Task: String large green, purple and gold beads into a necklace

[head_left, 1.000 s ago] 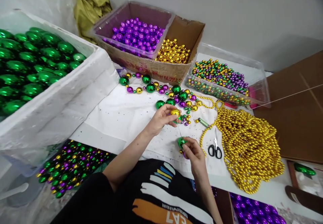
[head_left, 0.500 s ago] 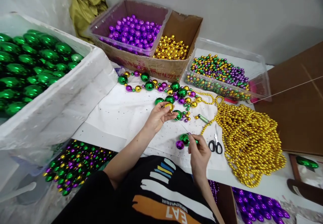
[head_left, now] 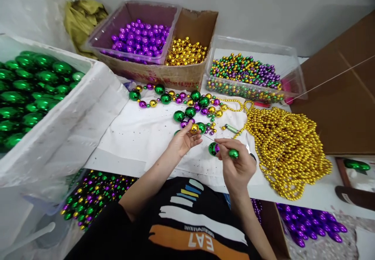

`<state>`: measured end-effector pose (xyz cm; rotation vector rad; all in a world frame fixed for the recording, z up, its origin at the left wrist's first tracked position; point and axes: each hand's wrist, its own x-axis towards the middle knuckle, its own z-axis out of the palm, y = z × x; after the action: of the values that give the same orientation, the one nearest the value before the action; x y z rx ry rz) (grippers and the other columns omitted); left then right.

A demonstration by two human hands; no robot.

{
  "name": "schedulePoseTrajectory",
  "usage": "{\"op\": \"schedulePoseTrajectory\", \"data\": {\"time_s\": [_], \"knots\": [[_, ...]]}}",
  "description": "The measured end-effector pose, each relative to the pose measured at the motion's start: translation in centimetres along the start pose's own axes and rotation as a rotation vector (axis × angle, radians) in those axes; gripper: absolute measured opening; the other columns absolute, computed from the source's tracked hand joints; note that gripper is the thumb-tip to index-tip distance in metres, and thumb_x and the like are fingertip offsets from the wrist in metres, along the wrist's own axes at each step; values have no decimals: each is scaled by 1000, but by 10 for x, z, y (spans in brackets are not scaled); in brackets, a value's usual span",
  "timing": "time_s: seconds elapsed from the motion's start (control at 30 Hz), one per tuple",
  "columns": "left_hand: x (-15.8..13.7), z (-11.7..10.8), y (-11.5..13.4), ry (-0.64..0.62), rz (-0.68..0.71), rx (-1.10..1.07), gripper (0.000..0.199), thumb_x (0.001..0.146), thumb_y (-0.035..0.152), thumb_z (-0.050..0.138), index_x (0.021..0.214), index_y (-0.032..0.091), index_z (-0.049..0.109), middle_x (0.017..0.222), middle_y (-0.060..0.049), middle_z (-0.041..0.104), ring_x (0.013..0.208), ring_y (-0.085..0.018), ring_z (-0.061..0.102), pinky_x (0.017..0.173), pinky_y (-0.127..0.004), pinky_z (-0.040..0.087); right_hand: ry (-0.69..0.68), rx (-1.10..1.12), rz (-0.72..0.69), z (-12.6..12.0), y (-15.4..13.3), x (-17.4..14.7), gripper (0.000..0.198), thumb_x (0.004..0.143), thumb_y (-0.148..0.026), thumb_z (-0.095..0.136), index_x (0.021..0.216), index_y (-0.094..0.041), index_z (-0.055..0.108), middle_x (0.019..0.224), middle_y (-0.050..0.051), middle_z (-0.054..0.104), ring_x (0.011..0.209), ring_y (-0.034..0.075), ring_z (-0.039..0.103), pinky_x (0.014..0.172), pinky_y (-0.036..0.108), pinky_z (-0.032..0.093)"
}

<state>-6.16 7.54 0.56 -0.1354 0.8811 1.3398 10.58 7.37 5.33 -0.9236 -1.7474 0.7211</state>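
My left hand [head_left: 182, 142] has its thumb and fingers closed around a shiny gold bead [head_left: 194, 128], just in front of a strand of large green beads [head_left: 190, 112] on the white cloth. My right hand [head_left: 238, 167] pinches a thin needle or wire [head_left: 208, 137] that reaches toward the left fingertips. A green bead [head_left: 233, 153] shows at the right fingers; how it is held is unclear. Just left of that hand are a large green bead [head_left: 213, 148] and a purple bead [head_left: 217, 148]. Scissors [head_left: 248, 146] lie partly hidden behind the right hand.
Green oval beads [head_left: 38, 80] fill a white foam box [head_left: 88, 107] at left. Behind stand a cardboard box [head_left: 164, 75] with purple and gold beads and a clear bin [head_left: 252, 41] of small mixed beads. Gold bead strings [head_left: 287, 146] pile up at right. A thread [head_left: 331, 75] crosses there.
The view has shifted, so most of the scene sits further left. My right hand has risen over the cloth, nearer the left fingertips, and now covers part of the scissors.
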Motion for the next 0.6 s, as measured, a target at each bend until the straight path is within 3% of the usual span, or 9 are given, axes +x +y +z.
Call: {"op": "schedulePoseTrajectory", "data": {"time_s": [0.27,0.6], "knots": [[1,-5,-2,-33,-11,12,29,89,43,65,89,14,63,74,-4,70,61,-11,66,60,-23,57,-62,-240,-217,6,-24,6,14,92,-8,56,91,-22,55,85,3,70,78,15,67,65,26,51],[7,-7,-9,-39,32,59,34,88,50,65,85,16,62,73,-4,68,63,-13,65,65,-27,57,-69,-284,-225,12,-21,14,14,91,-7,52,90,-21,54,84,3,67,78,15,66,65,26,50]]}}
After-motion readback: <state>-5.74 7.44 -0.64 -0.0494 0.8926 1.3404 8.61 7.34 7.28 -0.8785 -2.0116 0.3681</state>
